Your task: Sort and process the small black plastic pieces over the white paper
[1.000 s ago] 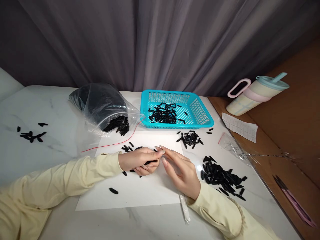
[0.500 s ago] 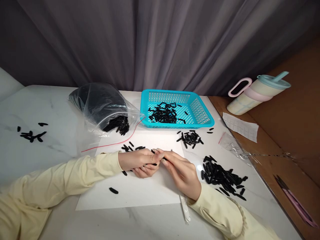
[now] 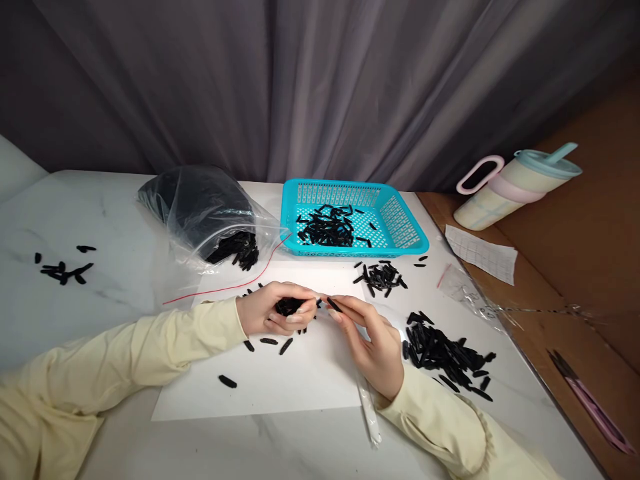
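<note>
My left hand (image 3: 277,309) is curled around several small black elongated pieces (image 3: 289,306), its thumb and forefinger pointing toward the other hand. Between the thumb and fingers of my right hand (image 3: 370,337) is a single black piece (image 3: 334,305). The fingertips of both hands almost meet above a white sheet of paper (image 3: 280,393). More loose black pieces (image 3: 269,341) lie on the sheet below and around the left hand; some are partly hidden by it. What material the pieces are, I cannot tell.
Behind the hands stand a blue basket (image 3: 425,245) of black pieces and a clear zip bag (image 3: 200,213) of them. Piles lie at the right (image 3: 445,353), centre right (image 3: 383,277) and far left (image 3: 65,272). A tumbler (image 3: 510,190) and scissors (image 3: 590,403) rest on the right.
My hands have drawn slightly apart. The left hand has turned so its clutch of black pieces shows, and the right hand now holds one piece apart.
</note>
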Tool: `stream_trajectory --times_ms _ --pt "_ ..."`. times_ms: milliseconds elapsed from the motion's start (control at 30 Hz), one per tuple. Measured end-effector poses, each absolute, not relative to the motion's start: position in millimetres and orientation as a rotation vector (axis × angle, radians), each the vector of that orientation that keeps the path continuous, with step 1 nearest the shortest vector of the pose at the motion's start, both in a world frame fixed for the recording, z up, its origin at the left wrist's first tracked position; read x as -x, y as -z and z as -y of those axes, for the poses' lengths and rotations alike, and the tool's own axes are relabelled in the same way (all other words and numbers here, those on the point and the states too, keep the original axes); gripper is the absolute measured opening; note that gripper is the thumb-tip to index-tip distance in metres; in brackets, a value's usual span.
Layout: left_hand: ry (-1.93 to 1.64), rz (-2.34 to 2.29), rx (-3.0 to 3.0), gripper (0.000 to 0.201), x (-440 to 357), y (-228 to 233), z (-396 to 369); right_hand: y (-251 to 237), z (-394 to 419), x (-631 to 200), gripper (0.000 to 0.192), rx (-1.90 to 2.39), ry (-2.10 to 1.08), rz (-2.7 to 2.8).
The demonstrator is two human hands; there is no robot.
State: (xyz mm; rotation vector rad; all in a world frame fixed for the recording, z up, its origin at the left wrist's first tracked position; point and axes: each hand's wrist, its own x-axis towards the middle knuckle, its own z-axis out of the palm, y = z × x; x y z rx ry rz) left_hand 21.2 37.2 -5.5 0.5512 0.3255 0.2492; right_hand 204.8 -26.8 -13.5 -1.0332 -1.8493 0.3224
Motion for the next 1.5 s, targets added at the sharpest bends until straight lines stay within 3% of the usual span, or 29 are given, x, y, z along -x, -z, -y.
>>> stream_trajectory --times_ms 233,533,1167,1500 --pt "-0.283 -0.38 -0.554 0.024 -21 5 -39 19 28 -205 0.023 1.038 -0.23 1.835" --pt "-0.262 -0.504 -0.805 0.048 -25 2 -29 15 29 -206 0.019 0.937 -0.213 1.917" --pt "-0.192 -0.501 -0.895 0.038 -25 0 -26 19 27 -207 0.023 0.849 -0.27 1.983" --pt "-0.223 -0.514 -0.936 0.043 -27 -3 -25 21 26 -208 0.028 0.814 -0.358 1.998"
